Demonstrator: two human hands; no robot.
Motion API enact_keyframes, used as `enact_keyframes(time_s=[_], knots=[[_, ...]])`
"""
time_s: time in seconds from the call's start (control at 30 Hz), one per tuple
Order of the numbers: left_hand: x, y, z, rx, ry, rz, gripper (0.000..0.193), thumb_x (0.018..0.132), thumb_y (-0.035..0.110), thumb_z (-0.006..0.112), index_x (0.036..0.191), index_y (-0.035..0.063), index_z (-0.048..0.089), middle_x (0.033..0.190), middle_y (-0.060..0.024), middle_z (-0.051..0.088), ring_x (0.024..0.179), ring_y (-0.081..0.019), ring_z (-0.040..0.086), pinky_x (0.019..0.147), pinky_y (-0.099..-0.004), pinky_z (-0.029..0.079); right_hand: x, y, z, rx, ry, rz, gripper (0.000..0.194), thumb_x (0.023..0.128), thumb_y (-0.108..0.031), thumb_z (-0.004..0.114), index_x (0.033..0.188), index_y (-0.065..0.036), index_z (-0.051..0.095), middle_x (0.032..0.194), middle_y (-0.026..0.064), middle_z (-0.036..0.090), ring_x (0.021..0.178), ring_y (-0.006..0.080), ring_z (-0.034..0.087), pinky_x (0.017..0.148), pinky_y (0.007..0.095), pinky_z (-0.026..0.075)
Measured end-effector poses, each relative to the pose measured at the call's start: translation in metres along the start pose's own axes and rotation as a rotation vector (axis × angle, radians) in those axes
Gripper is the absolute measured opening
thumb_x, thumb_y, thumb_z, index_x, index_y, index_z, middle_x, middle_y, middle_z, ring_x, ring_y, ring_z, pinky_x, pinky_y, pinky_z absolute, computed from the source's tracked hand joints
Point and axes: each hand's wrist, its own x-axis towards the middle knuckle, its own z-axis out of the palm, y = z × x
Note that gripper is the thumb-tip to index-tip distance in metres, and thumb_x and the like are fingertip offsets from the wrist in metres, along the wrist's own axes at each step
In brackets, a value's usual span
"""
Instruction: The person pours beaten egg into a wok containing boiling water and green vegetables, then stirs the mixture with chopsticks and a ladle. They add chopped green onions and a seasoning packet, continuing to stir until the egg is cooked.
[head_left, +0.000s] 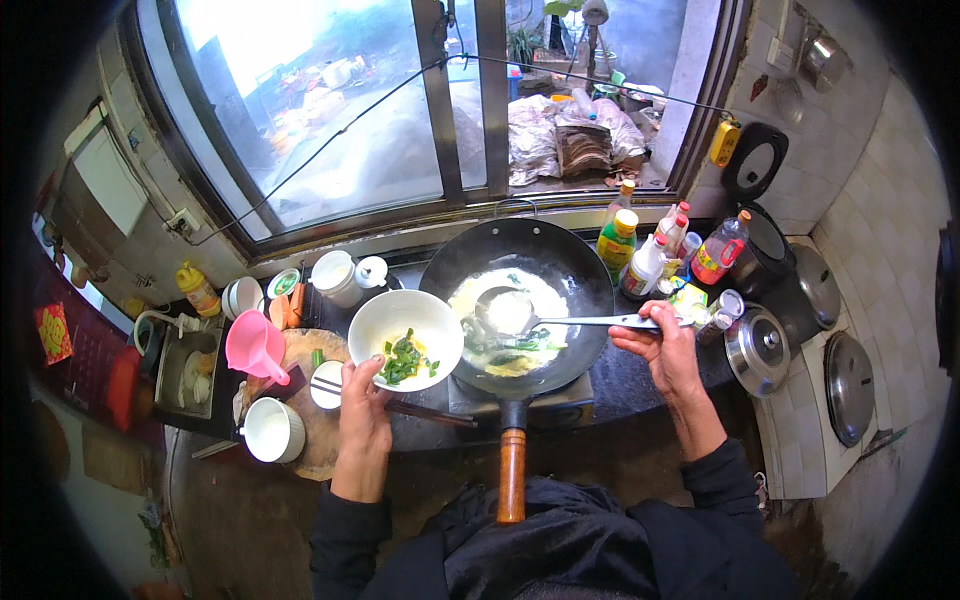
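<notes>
My left hand (365, 409) grips the near rim of a white bowl (362, 319), which is tilted so its inside shows. Chopped green leaves (409, 361) lie in the bowl with some yellowish liquid. In my right hand (666, 352) is the handle of a metal ladle (577, 321). The ladle's head sits inside a black wok (581, 262), over pale broth (484, 300) with greens and yellowish pieces. A wooden handle (512, 472) points from the wok towards me. The bowl is just left of the wok, its right side overlapping the wok's rim in view.
A round wooden chopping board (319, 457) carries a white mug (274, 430) and a pink plastic scoop (255, 341). Dark chopsticks (431, 414) lie below the bowl. Seasoning bottles (643, 264) and a steel pot lid (757, 350) stand right of the wok. A sink (166, 394) is far left.
</notes>
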Motion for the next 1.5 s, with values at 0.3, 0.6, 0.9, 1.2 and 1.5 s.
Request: enact_keyframes(time_s=[0.3, 0.6, 0.9, 1.2, 1.5], knots=[[0.033, -0.011, 0.024, 0.121, -0.049, -0.065, 0.044, 0.086, 0.024, 0.072, 0.117, 0.0082, 0.046, 0.079, -0.0003, 0.059, 0.045, -0.0058, 0.041, 0.049, -0.0231, 0.039, -0.018, -0.09, 0.034, -0.186, 0.032, -0.111, 0.019, 0.102, -0.02, 0.043, 0.101, -0.002, 0.051, 0.092, 0.0141, 0.064, 0.08, 0.0306, 0.074, 0.069, 0.0356, 0.064], [0.035, -0.026, 0.062, 0.093, -0.162, -0.23, 0.062, 0.088, 0.056, 0.07, 0.125, 0.0107, 0.048, 0.097, -0.0052, 0.062, 0.076, -0.0126, 0.057, 0.059, -0.0251, 0.04, -0.033, -0.097, 0.072, -0.302, -0.141, -0.23, 0.022, 0.102, -0.019, 0.043, 0.101, 0.0, 0.054, 0.09, 0.017, 0.066, 0.082, 0.031, 0.074, 0.071, 0.0364, 0.064], [0.038, -0.01, 0.065, 0.104, -0.166, -0.144, 0.059, 0.088, 0.059, 0.068, 0.117, 0.0106, 0.049, 0.099, -0.0042, 0.064, 0.078, -0.0135, 0.059, 0.059, -0.0256, 0.041, -0.044, -0.084, 0.066, -0.389, -0.367, -0.508, 0.021, 0.103, -0.008, 0.042, 0.106, 0.005, 0.058, 0.103, 0.0122, 0.06, 0.098, 0.032, 0.071, 0.088, 0.0402, 0.059], [0.066, -0.017, 0.074, 0.184, -0.208, -0.139, 0.057, 0.085, 0.052, 0.075, 0.112, 0.0076, 0.052, 0.076, 0.0014, 0.057, 0.047, -0.003, 0.04, 0.043, -0.02, 0.028, -0.035, -0.076, 0.03, -0.236, -0.091, -0.506, 0.021, 0.105, -0.015, 0.044, 0.106, 0.002, 0.056, 0.102, 0.0137, 0.059, 0.092, 0.0322, 0.072, 0.084, 0.0414, 0.061], [0.071, -0.01, 0.133, 1.324, -0.043, 0.536, 0.072, 0.072, 0.059, 0.075, 0.127, 0.0175, 0.056, 0.114, -0.0209, 0.062, 0.101, -0.036, 0.063, 0.095, -0.0473, 0.041, -0.014, -0.025, -0.002, -0.334, 0.014, -0.429, 0.019, 0.103, -0.013, 0.047, 0.105, 0.003, 0.059, 0.098, 0.0101, 0.062, 0.091, 0.0239, 0.072, 0.082, 0.0338, 0.06]])
